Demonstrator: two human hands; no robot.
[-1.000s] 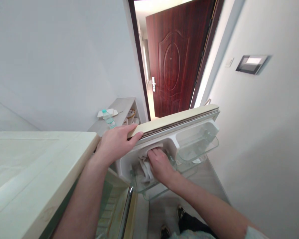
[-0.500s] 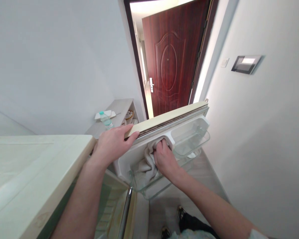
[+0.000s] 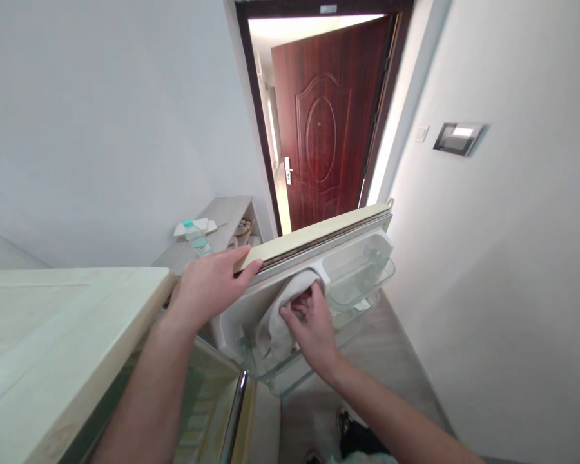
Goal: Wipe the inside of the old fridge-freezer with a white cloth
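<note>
My left hand [image 3: 207, 283] grips the top edge of an open fridge door [image 3: 319, 231], fingers curled over its cream rim. My right hand [image 3: 309, 325] is closed on a white cloth [image 3: 283, 309] and presses it against the inside of the door, in the left of the two moulded white compartments. Below it runs a clear plastic door shelf [image 3: 362, 290]. The right compartment holds nothing I can see.
The cream top of the fridge [image 3: 53, 322] fills the lower left. Behind stands a low grey shelf unit [image 3: 227, 216] with a plastic bottle [image 3: 196, 235] on it. A dark red room door [image 3: 323, 122] stands ajar beyond. A white wall is close on the right. My feet show below.
My right hand has moved the cloth up from low in the left door compartment to its upper edge. The view has tilted slightly down and left. My left hand keeps its grip.
</note>
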